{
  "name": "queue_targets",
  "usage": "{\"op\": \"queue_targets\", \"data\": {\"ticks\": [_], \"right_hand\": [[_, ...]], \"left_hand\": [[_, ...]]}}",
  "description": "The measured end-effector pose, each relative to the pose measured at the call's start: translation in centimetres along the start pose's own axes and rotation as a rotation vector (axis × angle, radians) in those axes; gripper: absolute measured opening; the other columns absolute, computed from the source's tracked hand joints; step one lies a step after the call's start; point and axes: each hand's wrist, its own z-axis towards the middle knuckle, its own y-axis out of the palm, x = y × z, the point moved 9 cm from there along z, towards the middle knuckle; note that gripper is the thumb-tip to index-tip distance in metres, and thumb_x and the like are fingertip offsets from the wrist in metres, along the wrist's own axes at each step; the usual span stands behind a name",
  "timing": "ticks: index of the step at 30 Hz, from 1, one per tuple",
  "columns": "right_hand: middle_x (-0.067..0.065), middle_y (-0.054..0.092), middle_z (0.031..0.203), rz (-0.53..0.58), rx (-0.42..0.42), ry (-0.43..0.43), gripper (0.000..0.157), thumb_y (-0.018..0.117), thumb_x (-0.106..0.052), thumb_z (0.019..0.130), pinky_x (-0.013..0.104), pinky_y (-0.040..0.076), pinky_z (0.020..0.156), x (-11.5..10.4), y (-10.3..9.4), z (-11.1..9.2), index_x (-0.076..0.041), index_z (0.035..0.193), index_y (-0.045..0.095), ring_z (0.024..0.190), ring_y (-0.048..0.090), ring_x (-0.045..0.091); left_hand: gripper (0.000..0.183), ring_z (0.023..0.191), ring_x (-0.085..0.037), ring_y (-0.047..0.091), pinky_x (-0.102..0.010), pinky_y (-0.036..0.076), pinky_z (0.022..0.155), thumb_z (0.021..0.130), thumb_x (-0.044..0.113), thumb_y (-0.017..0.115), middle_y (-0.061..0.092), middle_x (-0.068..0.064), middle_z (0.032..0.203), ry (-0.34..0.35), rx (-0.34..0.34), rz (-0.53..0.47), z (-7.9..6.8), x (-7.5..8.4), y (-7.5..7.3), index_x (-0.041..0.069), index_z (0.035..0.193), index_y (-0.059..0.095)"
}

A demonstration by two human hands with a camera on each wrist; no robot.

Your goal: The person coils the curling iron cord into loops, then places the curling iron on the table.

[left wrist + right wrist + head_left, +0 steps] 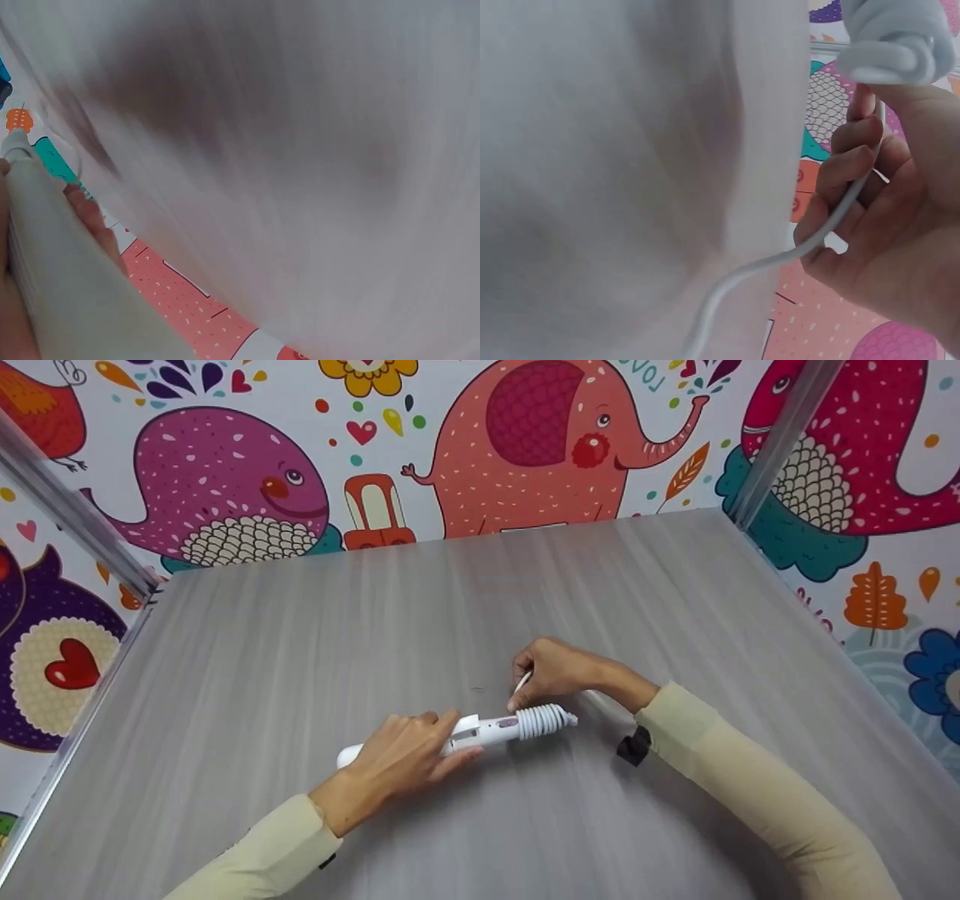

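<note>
My left hand [401, 750] grips a white curling iron [489, 730] around its body, holding it over the grey table. In the left wrist view, the iron's pale body [75, 262] runs up between the fingers and thumb. Several turns of white cord [541, 721] wrap the iron's right end. Just behind that end, my right hand [556, 669] holds the cord's loose length with curled fingers. From the right wrist view, this loose cord [761, 264] passes across the fingers and hangs down, below the wound coil [900, 41].
The grey wood-grain table [315, 645] extends around both hands. Printed panels with cartoon animals [525, 450] stand behind and at the sides, joined by metal corner posts [780, 442]. A small black piece [634, 746] shows by the right sleeve cuff.
</note>
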Motion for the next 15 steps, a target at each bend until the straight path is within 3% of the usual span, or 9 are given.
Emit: {"op": "queue_targets", "data": {"ticks": [5, 15], "right_hand": [[-0.009, 0.054, 0.063, 0.025, 0.053, -0.035, 0.025, 0.082, -0.030, 0.083, 0.022, 0.034, 0.054, -1.2, -1.0, -0.4, -0.009, 0.075, 0.071, 0.058, 0.043, 0.006], [-0.005, 0.039, 0.061, 0.030, 0.137, 0.031, 0.038, 0.065, -0.037, 0.097, 0.025, 0.028, 0.051, -1.9, -2.1, -1.1, -0.004, 0.079, 0.071, 0.058, 0.036, 0.011]], "left_hand": [[0.042, 0.046, -0.012, 0.045, -0.032, 0.042, 0.041, 0.095, 0.052, 0.062, 0.057, -0.003, 0.061, -0.043, -0.016, -0.009, 0.3, -0.4, 0.3, 0.010, 0.095, 0.056], [0.043, 0.044, -0.015, 0.043, -0.035, 0.043, 0.041, 0.091, 0.050, 0.067, 0.056, -0.004, 0.059, -0.114, -0.019, 0.055, 0.5, -1.6, 0.3, 0.009, 0.091, 0.055]]}}
